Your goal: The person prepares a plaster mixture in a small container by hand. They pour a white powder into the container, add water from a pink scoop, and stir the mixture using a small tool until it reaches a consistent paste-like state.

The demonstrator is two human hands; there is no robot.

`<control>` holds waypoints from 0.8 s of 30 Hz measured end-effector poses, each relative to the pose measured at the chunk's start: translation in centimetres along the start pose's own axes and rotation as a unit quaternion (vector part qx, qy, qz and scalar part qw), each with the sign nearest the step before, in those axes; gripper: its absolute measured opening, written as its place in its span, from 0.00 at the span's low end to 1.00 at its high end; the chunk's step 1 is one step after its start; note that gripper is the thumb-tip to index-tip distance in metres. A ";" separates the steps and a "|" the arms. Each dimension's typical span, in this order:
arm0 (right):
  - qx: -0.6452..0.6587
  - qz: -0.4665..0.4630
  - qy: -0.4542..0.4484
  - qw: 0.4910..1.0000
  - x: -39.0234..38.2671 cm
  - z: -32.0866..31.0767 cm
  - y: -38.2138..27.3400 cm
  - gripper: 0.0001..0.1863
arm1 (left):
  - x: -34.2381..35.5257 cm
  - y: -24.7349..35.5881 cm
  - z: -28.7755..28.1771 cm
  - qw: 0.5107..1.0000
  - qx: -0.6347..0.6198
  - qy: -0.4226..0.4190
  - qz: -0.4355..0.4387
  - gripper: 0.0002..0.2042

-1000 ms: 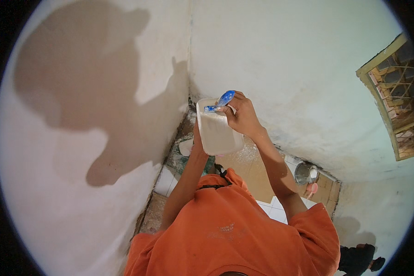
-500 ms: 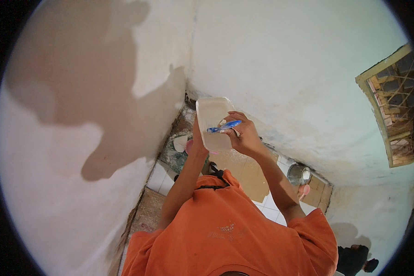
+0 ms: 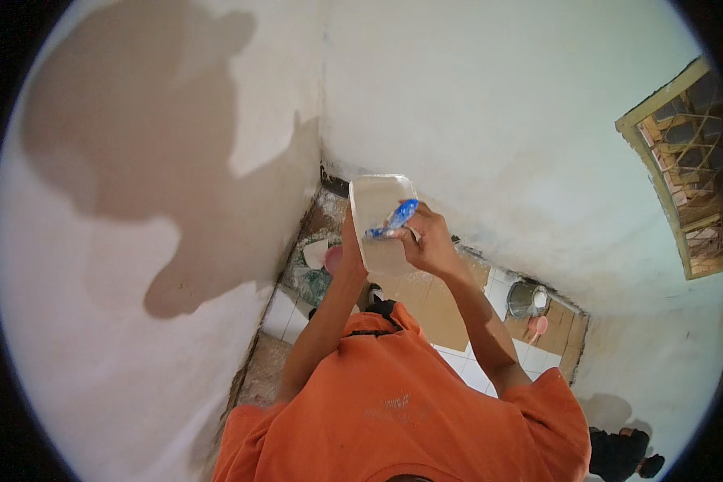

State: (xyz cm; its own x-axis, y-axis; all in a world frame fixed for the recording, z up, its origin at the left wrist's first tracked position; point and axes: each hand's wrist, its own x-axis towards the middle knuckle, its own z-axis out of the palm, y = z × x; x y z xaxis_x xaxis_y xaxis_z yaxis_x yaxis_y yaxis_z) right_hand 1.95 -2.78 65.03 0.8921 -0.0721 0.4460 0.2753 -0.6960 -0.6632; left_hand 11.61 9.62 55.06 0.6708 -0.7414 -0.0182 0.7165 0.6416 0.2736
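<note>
A shallow white tray (image 3: 380, 193) with rounded corners is held out in front of me, near the corner of the two walls. My left hand (image 3: 351, 251) grips it along its left side, the fingers mostly hidden beneath. Over the tray, my right hand (image 3: 430, 243) is closed round a blue-handled paintbrush (image 3: 405, 214). The handle's wide end points up and to the right, while the working end dips low toward the inside of the tray. Pale smears mark the blue handle. The bristles are too small to make out.
Bare whitish walls meet just beyond the tray. At right is a framed window opening (image 3: 673, 173) with crossed bars. On the floor stand a metal bucket (image 3: 524, 300), a pink dipper (image 3: 539, 325), a pink round vessel (image 3: 333, 258) and brown sheeting (image 3: 430, 309) over white tiles.
The brush has tipped more upright in my right hand, its handle end rising. The tray has shifted slightly right and down in view.
</note>
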 end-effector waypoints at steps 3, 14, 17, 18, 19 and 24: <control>-0.009 -0.048 0.057 0.997 1.4 0.2 1.0 0.09 | 0.3 -0.4 0.6 1.000 0.019 0.009 0.008 0.24; 0.004 -0.086 0.071 0.994 4.5 -0.9 1.8 0.10 | -0.6 -0.4 -1.8 0.999 -0.012 -0.047 -0.016 0.27; -0.004 -0.133 0.063 0.989 5.3 -1.2 2.2 0.11 | -0.2 -0.6 -1.2 0.998 -0.032 -0.045 -0.014 0.28; -0.012 -0.146 0.049 0.988 5.5 -1.1 2.4 0.11 | -0.1 -0.5 -0.6 0.998 -0.032 -0.046 -0.013 0.28; -0.012 -0.148 0.049 0.988 5.4 -1.1 2.7 0.11 | 0.2 -0.4 0.1 0.998 -0.049 -0.019 -0.017 0.26; -0.043 -0.125 0.052 0.990 3.2 -0.5 4.0 0.13 | -0.6 0.0 -0.3 1.000 0.027 0.006 0.007 0.28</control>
State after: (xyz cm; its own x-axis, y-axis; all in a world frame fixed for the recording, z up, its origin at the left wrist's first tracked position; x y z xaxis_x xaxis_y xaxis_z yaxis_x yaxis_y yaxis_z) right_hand 5.72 -6.12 64.08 0.7573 0.0391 0.6519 0.4469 -0.7589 -0.4736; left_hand 11.27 10.06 54.76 0.6829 -0.7301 -0.0254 0.6962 0.6398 0.3255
